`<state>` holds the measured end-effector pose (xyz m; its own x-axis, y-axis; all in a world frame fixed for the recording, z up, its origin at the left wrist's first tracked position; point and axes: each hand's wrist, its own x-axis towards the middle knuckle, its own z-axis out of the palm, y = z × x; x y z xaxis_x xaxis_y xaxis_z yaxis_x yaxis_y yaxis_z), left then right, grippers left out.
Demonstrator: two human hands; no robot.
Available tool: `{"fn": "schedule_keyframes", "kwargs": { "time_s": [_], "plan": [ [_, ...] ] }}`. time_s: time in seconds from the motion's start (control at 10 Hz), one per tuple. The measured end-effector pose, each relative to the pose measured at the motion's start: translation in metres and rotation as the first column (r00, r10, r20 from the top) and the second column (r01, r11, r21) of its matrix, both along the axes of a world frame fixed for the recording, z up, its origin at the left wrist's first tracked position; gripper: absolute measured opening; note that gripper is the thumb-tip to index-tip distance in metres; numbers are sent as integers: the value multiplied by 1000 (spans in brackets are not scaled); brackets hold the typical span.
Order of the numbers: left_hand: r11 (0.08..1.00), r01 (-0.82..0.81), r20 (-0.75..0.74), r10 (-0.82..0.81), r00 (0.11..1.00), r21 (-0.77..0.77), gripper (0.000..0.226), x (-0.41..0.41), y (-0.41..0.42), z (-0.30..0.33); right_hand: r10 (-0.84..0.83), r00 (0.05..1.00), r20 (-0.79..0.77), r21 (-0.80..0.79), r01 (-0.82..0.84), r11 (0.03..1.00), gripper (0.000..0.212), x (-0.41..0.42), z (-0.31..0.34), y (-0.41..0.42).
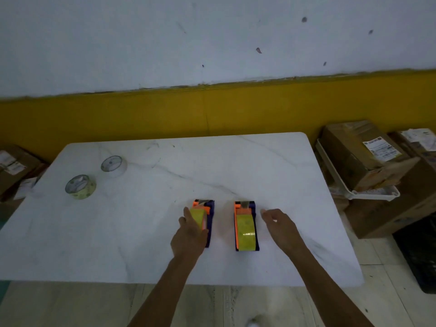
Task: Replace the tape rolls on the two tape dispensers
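Observation:
Two blue-and-orange tape dispensers stand side by side near the front middle of the white marble table (pixel 271 166), each with a yellowish tape roll in it. My left hand (pixel 190 234) rests on the left dispenser (pixel 210 208), fingers along its roll (pixel 198 215). The right dispenser (pixel 246 226) stands untouched. My right hand (pixel 279 224) hovers just to its right, fingers loosely curled and holding nothing. Two loose rolls lie at the table's far left: a yellowish one (pixel 81 187) and a clear whitish one (pixel 114 165).
Cardboard boxes (pixel 368 161) and a white plastic tray (pixel 368 195) are stacked right of the table. More boxes (pixel 16 168) sit at the left. A yellow and white wall runs behind. A dark crate (pixel 420 253) is on the tiled floor at the right.

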<state>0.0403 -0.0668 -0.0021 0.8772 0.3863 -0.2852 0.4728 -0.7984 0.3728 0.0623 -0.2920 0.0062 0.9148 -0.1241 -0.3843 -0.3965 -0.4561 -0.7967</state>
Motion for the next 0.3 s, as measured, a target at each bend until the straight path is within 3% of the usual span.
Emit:
{"fn": "schedule_keyframes", "kwargs": {
  "time_s": [0.1,0.2,0.3],
  "plan": [
    [997,15,-77,-21,997,-76,99,1,10,6,-43,998,38,-25,44,999,48,-4,12,1],
    [993,102,29,-100,995,-51,104,-10,27,14,-119,985,124,-50,126,991,49,-19,34,5],
    [972,229,151,-220,964,-47,92,-11,41,34,-159,970,186,-49,170,984,44,-30,65,25]
  ]
}}
